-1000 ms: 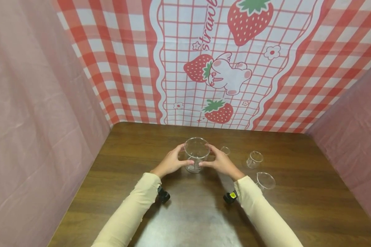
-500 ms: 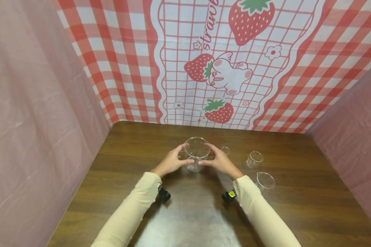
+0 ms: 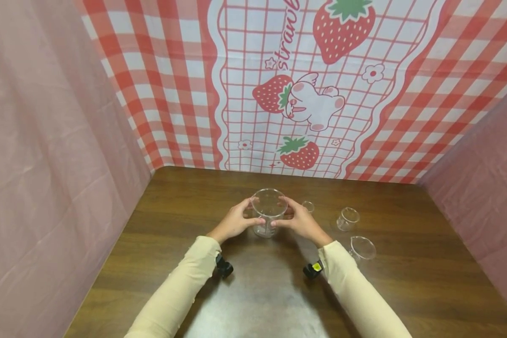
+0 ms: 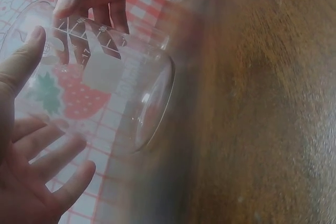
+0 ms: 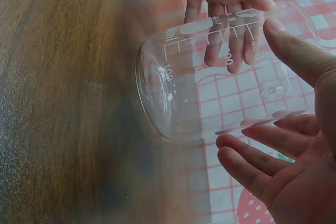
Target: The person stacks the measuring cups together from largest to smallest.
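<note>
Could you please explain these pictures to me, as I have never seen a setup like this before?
There is no machine here, only someone's two bare hands. The wide picture is taken from a camera worn on the head, looking forward and down. The two close-ups come from the left wrist camera and the right wrist camera.

The left hand and the right hand hold a large clear beaker between them; it has white markings.

On the brown table, to its right, are three smaller glass vessels: a tiny one, a small one and a wider one.
</note>
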`<state>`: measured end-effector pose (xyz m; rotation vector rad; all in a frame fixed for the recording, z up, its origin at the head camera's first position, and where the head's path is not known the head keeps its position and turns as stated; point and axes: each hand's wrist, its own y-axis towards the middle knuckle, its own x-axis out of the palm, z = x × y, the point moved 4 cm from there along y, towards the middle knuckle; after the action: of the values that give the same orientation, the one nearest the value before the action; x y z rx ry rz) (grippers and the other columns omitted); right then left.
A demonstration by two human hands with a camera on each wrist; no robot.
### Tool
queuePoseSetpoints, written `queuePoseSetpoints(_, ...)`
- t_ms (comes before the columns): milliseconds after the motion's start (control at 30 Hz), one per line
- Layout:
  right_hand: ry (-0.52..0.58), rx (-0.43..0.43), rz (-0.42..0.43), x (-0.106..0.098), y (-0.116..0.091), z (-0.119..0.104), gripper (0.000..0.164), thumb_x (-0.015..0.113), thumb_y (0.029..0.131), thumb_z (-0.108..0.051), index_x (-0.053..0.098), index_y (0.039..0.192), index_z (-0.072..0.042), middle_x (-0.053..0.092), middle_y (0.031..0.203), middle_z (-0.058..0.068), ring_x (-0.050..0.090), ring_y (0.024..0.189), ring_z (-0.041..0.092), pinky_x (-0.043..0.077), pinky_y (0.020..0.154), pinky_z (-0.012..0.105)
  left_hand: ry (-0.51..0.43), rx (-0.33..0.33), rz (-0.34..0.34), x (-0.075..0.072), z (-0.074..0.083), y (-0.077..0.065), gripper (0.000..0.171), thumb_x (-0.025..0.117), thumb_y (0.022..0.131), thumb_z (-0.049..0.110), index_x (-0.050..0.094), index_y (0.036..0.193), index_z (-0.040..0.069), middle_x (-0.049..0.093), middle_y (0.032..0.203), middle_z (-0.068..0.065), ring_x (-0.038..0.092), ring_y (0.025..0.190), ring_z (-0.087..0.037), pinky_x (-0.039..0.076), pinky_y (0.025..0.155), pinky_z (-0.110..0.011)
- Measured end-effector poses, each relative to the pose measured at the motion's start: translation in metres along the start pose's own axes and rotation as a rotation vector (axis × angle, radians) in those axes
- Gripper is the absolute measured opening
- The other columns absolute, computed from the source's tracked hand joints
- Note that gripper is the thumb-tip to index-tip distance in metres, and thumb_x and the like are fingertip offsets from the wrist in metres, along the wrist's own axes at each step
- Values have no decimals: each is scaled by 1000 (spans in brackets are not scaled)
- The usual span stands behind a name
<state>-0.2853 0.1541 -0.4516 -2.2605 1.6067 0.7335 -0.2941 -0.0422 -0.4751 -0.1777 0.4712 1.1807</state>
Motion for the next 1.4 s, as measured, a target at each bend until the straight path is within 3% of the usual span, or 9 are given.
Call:
queuePoseSetpoints(500,-41,-40,25,-6,-12,-11,80,83,76,-17,42,141,5,56,134,27,67,104,39,58,88,40,-19,10,24,3,12,-6,72,79,81,28,46,143,8,53,144,-12,56,127,-32,50,102,-44)
queuePoseSetpoints(933,-95,-69,52,-11,-27,-21,79,84,75,-21,44,139,4,58,130,26,69,98,36,60,83,39,-15,26,52,7,28,-19,72,79,81,29,48,142,9,54,143,-11,60,120,-32,54,97,-44)
queuePoseSetpoints(1200,-135,-109,79,-14,-35,-32,79,85,74,-21,47,137,3,59,129,24,69,93,33,59,84,40,-18,73,80,6,38,-27,69,81,79,27,51,139,8,58,139,-10,61,118,-28,54,96,-41)
queuePoseSetpoints(1400,-168,-113,90,-16,-45,-37,79,87,71,-21,49,134,5,61,127,24,69,88,29,60,82,41,-7,67,69,8,45,-34,73,83,77,28,50,140,9,58,139,-8,64,113,-29,55,95,-41)
